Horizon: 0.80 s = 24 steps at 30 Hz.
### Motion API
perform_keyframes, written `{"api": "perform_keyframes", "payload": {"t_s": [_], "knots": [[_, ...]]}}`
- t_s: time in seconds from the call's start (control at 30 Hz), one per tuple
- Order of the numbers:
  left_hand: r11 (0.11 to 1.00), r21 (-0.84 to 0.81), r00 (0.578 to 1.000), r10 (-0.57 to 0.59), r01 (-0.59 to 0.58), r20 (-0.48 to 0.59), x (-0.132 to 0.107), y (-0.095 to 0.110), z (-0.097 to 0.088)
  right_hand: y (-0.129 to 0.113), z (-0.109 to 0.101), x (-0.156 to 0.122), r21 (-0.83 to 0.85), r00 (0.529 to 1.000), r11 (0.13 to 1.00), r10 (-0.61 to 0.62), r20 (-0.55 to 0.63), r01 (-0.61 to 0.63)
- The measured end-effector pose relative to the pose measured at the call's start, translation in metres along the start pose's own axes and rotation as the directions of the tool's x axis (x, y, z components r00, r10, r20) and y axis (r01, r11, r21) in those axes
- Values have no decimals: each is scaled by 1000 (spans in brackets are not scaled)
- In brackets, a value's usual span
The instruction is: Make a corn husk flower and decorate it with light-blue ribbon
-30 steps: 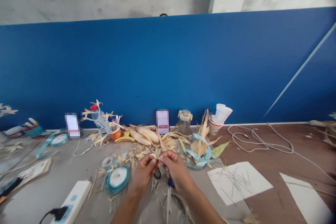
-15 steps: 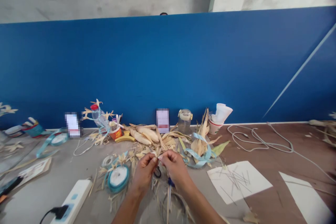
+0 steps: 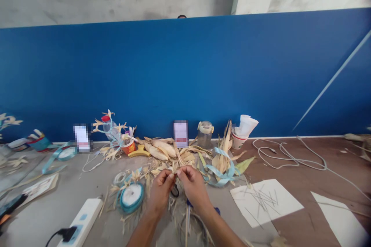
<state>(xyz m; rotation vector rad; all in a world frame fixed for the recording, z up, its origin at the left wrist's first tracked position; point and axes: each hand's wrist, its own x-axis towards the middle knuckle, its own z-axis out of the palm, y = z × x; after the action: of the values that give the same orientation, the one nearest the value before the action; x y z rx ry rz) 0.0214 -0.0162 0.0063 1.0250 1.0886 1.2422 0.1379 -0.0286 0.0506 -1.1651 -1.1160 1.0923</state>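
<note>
My left hand (image 3: 160,191) and my right hand (image 3: 193,186) meet over the middle of the table, fingertips pinched together on a small pale piece of dried corn husk (image 3: 174,175). Both hands are closed on it. Under them lie scissors (image 3: 175,192) with dark handles and loose husk strips (image 3: 185,224). A spool of light blue ribbon (image 3: 131,196) sits just left of my left hand.
Husked corn cobs (image 3: 158,149), a glass jar (image 3: 204,134), paper cups (image 3: 242,131), an orange cup (image 3: 128,146) and a loose blue ribbon (image 3: 220,173) crowd the back. A white power strip (image 3: 82,220) lies front left. White cable (image 3: 286,156) and paper sheets (image 3: 265,200) lie right. A blue partition (image 3: 185,77) stands behind.
My hands stay pinched together on the husk piece and have barely moved; the view shifted slightly.
</note>
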Motion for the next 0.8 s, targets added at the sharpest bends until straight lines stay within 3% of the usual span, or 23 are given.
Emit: {"api": "perform_keyframes", "payload": {"t_s": [0.53,0.8], "knots": [[987,127,992,83,-95,98,0,-3,-2,6,-10,9,-40,998,998,49,-27,-50],[989,125,988,61,-79,142,-1,-3,-1,8,-14,12,120,984,977,168,60,-174]]}}
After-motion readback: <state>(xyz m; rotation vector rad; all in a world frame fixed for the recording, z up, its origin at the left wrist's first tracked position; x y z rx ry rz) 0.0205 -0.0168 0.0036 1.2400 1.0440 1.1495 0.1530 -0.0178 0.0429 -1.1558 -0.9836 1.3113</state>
